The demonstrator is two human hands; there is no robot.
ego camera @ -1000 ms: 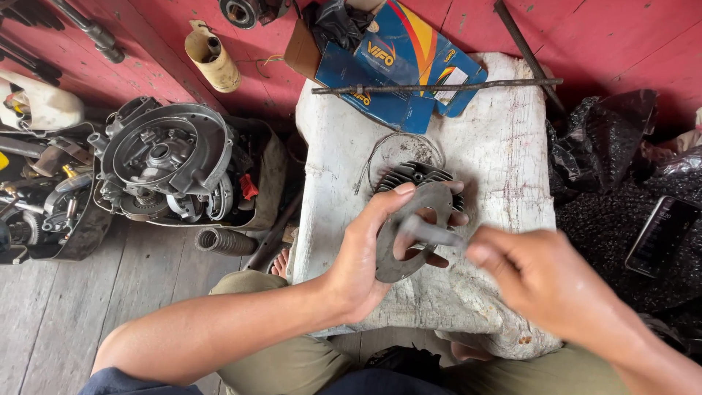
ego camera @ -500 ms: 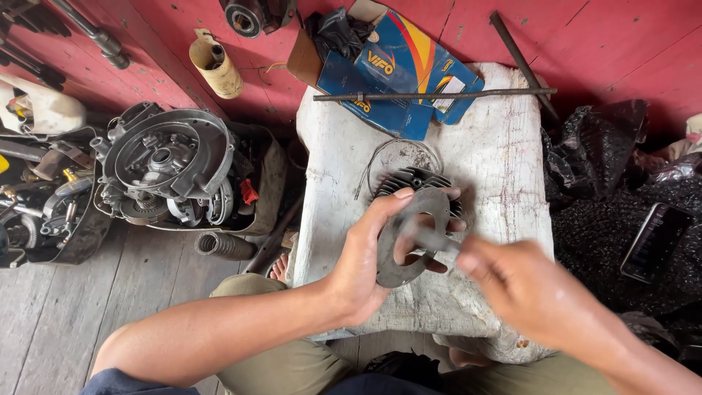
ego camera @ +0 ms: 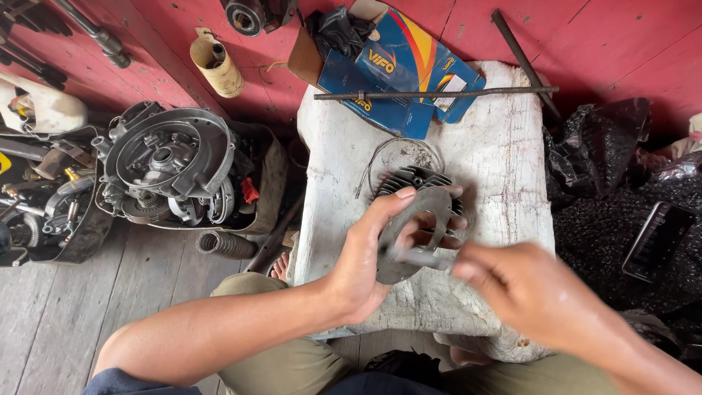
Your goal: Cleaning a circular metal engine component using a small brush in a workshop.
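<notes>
Engine case (ego camera: 172,164) on floor, blue box (ego camera: 398,69), long rod (ego camera: 439,93), phone (ego camera: 651,240).

left hand (ego camera: 365,256) reaching in from lower left, forearm bare, thumb up top, fingers (ego camera: 431,219) curled in a grip, right hand (ego camera: 523,289) coming in from lower right, a bit blurry, fingertips pinched together

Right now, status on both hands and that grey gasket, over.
Left hand grips grey gasket upright over finned cylinder. Right hand pinches small grey tool against gasket face. Long metal rod lies beyond, apart.
</notes>
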